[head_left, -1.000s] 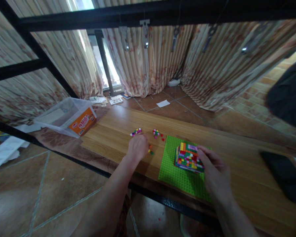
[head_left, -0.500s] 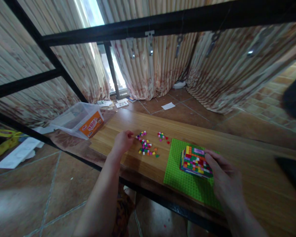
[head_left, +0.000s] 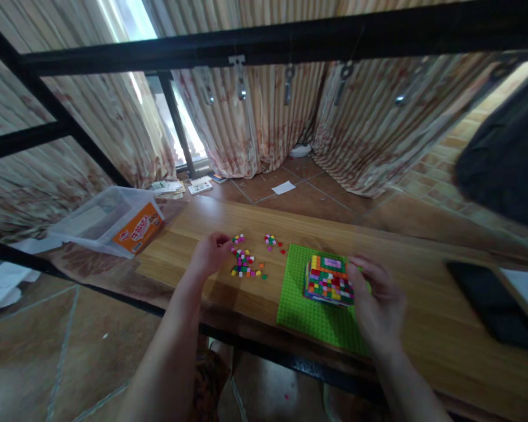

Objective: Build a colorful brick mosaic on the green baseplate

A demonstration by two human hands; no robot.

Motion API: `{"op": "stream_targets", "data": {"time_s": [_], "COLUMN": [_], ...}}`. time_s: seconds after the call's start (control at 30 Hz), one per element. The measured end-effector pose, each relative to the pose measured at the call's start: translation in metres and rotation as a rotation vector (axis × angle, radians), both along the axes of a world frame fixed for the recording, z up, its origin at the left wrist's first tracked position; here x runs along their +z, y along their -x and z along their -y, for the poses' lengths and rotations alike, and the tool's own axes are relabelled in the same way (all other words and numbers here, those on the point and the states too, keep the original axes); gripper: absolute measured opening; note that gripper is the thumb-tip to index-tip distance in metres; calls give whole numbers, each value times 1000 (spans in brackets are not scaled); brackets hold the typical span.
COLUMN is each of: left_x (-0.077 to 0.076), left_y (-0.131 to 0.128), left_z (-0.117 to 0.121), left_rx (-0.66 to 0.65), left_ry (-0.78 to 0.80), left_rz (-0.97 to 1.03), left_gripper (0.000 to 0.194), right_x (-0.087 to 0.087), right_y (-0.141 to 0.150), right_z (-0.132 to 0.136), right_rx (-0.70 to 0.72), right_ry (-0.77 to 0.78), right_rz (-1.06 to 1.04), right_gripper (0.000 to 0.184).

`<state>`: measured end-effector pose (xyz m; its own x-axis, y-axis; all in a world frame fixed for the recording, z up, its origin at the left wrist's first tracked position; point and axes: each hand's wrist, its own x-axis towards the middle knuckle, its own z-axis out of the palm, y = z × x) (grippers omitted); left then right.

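Hanging curtains (head_left: 268, 126), blocks (head_left: 240, 263) on wooden table (head_left: 246, 215)

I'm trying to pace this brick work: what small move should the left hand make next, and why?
Probably shift the left hand slightly rightward and pinch from the larger loose-brick pile: its fingertips are just beside those bricks, while the right hand is at the right side of the multicoloured brick block on the green baseplate.

loose bricks (head_left: 241, 262) obstruct the gap between left hand (head_left: 211, 254) and baseplate (head_left: 293, 296).
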<state>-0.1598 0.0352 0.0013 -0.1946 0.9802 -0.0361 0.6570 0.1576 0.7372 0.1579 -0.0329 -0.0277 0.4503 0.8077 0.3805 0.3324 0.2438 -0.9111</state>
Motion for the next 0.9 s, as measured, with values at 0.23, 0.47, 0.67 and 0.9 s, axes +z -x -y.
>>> {"op": "stream_targets", "data": {"time_s": [0.23,0.47,0.67,0.9], "left_x": [21,19,16,-1], "left_y": [-75,-115,-117,-129], "left_z": [39,51,47,33], "left_rx": [-559,-733,-724,-284], "left_ry": [277,438,383,122], "left_rz": [796,938,898,757], "left_gripper": [34,35,36,23], "right_x": [29,41,32,10], "right_y": [15,16,-3,-25], "right_z": [24,36,32,14], "right_rx": [276,536,424,148], "right_ry": [-252,-233,-137,85], "right_rz": [339,413,367,187], "right_gripper": [24,31,18,6]}}
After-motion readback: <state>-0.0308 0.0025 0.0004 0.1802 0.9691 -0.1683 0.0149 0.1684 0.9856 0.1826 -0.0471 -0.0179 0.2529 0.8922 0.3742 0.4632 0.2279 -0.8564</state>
